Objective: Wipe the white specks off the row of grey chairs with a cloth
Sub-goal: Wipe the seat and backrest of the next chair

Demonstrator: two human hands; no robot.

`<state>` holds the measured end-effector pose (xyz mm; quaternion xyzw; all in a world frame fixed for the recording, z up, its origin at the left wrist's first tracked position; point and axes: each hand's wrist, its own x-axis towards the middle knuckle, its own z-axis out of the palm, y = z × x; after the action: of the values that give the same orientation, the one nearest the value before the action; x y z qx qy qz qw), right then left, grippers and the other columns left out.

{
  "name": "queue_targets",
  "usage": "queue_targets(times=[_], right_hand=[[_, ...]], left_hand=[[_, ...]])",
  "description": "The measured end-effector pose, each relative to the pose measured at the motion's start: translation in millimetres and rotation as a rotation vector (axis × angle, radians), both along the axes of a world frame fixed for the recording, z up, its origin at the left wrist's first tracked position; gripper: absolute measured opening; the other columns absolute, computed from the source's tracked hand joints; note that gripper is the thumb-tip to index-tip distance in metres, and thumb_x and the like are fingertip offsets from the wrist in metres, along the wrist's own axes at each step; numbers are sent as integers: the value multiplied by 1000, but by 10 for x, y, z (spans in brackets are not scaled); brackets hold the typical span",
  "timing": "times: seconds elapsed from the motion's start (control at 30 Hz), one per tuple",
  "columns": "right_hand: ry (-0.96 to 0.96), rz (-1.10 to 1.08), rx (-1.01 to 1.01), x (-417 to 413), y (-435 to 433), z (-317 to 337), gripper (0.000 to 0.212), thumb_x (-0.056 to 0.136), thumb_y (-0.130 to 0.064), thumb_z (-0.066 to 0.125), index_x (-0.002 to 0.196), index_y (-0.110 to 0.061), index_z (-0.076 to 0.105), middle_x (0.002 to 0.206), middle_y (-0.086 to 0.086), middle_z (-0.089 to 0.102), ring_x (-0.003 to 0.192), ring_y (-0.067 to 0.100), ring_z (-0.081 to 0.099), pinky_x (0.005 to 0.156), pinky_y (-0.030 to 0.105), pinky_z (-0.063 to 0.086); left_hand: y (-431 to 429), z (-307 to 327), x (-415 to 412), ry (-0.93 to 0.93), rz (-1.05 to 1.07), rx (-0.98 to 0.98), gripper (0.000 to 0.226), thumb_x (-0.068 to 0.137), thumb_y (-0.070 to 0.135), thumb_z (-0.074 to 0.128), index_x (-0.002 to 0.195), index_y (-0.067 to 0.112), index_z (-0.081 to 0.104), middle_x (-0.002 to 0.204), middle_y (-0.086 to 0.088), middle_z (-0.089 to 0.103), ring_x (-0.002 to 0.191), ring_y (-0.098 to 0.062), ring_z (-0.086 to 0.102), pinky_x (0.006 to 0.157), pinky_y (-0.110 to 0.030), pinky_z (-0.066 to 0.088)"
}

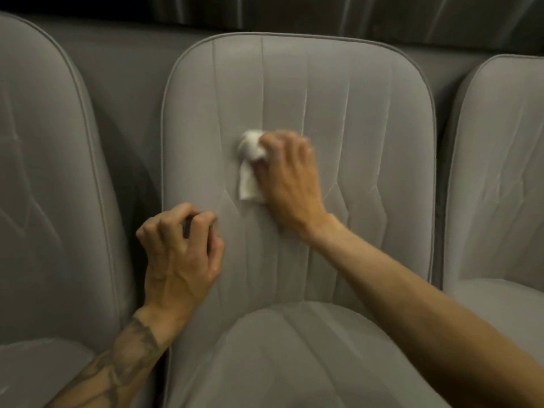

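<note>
A grey upholstered chair fills the middle of the view, its backrest [368,119] upright and its seat [294,354] below. My right hand [290,178] holds a small crumpled white cloth [248,163] and presses it against the middle of the backrest; the hand is blurred. My left hand [182,251] rests against the lower left of the same backrest, fingers curled with nothing visible in them. No white specks can be made out on the fabric.
A second grey chair [47,178] stands to the left and a third [500,178] to the right, with narrow dark gaps between them. A dark wall or curtain [323,10] runs behind the row.
</note>
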<state>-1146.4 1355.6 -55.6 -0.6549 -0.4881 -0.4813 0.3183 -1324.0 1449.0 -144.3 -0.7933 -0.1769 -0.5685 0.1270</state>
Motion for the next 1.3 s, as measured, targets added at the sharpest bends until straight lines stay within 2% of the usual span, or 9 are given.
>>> queue_targets(times=[0.17,0.37,0.43,0.57,0.73,0.97,1.17,1.23,1.3], right_hand=[[257,-144,426,5,212,391,28,96,-23,55,117,-5,58,113,15,58,100,30,51,92,37,37],[-51,103,-75,-277,193,-42,26,99,-23,54,121,-10,52,116,16,60,99,32,51,90,42,41],[-56,-14,35,8,148,267,24,99,-25,51,119,-12,49,113,16,60,98,31,48,87,41,38],[211,-151,367,-67,311,418,27,99,-27,51,114,-7,58,112,14,59,97,32,52,86,40,38],[98,75,-49,-429,179,-215,26,99,-23,57,118,-6,61,117,14,59,99,33,54,90,41,42],[172,-167,354,90,170,631,25,99,-26,49,114,-8,58,110,13,57,98,24,45,87,36,35],[26,129,-129,-490,145,-536,28,98,-23,53,122,-10,49,115,15,61,100,31,54,89,41,43],[-45,94,-120,-187,91,-364,29,97,-24,54,122,-14,44,117,14,59,100,29,50,89,37,37],[96,-22,93,-30,130,-174,24,99,-24,52,120,-16,46,118,11,55,102,28,47,90,35,33]], left_hand=[[-13,10,8,-3,-3,3,14,97,20,59,108,11,60,119,-13,42,102,-35,42,87,-49,34],[-15,7,-3,1,-8,2,12,99,22,55,108,14,55,120,-12,42,103,-35,43,89,-50,36],[-3,16,-6,-6,-9,0,11,99,23,55,105,14,52,119,-12,42,102,-34,42,88,-49,35],[7,6,-7,-20,-29,-2,15,97,22,57,107,13,51,119,-11,42,100,-33,42,88,-48,34],[9,-1,-6,-78,-15,-21,24,101,24,54,120,9,50,124,-13,41,102,-34,43,89,-49,33],[22,8,-7,-127,17,-98,39,106,29,47,139,10,52,144,-12,44,122,-35,50,101,-53,37],[72,18,0,-112,-67,-107,41,107,26,42,145,9,49,150,-14,41,131,-37,47,114,-46,34],[80,15,4,-110,-72,-112,42,107,26,41,145,9,48,150,-15,40,131,-38,45,116,-45,33],[75,11,1,-108,-75,-103,43,106,25,42,145,8,47,150,-15,40,131,-38,44,117,-45,31]])
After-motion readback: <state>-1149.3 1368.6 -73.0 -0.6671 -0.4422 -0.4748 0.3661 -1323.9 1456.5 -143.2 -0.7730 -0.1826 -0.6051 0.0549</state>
